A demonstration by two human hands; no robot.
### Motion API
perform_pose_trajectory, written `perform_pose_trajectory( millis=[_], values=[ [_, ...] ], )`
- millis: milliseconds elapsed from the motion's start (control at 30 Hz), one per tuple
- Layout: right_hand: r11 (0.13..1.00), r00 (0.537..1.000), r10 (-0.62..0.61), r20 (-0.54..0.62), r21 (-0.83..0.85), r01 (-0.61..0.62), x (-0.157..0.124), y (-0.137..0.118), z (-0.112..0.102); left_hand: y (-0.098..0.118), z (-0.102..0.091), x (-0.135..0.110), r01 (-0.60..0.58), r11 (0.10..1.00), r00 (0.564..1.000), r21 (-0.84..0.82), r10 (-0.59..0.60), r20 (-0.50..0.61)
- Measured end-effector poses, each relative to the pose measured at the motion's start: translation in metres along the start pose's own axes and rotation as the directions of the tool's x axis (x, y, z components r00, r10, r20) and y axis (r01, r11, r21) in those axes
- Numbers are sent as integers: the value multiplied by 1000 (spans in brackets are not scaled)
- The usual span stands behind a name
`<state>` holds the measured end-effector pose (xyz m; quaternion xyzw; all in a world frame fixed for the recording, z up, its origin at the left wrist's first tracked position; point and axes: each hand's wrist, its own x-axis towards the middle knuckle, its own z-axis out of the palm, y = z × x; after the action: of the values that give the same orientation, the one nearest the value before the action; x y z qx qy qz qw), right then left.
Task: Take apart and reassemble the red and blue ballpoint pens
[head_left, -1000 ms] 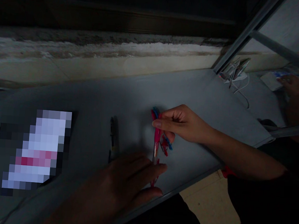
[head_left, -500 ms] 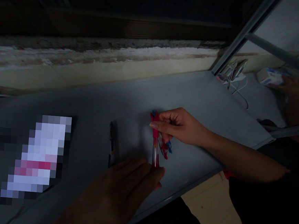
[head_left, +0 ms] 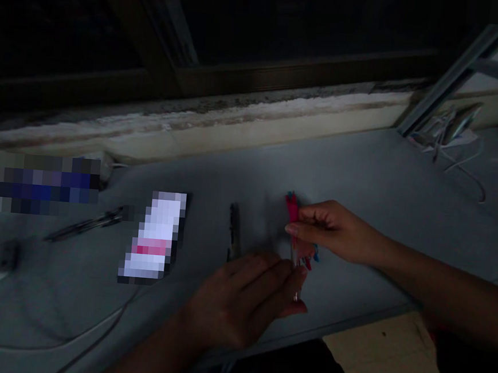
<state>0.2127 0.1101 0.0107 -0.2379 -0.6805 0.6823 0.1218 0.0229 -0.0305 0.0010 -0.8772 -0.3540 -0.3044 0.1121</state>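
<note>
A pink pen (head_left: 291, 208) with a clear barrel stands nearly upright above the table. My right hand (head_left: 329, 230) is closed on its pink upper part, pinching it between thumb and fingers. My left hand (head_left: 253, 296) is closed around the pen's lower end, which the fingers mostly hide. A small shiny bit shows between left thumb and index finger; I cannot make out what it is. Behind the hands lie red and blue pens (head_left: 316, 253), partly covered. Left of the pink pen, a dark pen (head_left: 234, 225) lies on the grey table (head_left: 250, 169), its near end hidden by my left hand.
A lit phone (head_left: 155, 228), blurred out, lies left of the hands. Farther left are black pens (head_left: 88, 224), a cable (head_left: 47, 346) and a blurred object (head_left: 42, 184). A metal frame post (head_left: 437, 89) rises at the back right, beside a wire stand (head_left: 445, 127).
The view has swung left, so everything sits farther right and more of the table's left side shows. My left hand has come closer to my right, covering more of the pen's barrel.
</note>
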Motion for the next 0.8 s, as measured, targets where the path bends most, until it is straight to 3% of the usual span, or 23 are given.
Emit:
perform_pose_trajectory(
  millis=[367,533,667,800],
  values=[
    [999,998,37,-45,39,-35,7,7,-3,-4,4,-2,23,996,1000,84,-24,14],
    [998,999,37,28,48,-38,1,3,3,-4,2,-1,-54,998,998,42,53,37],
    [998,992,39,117,46,-45,-4,1,9,1,14,1,-160,987,983,21,162,-89],
    [999,988,-27,152,-13,30,-8,0,13,5,36,16,-346,935,918,-77,320,-233]
  ],
)
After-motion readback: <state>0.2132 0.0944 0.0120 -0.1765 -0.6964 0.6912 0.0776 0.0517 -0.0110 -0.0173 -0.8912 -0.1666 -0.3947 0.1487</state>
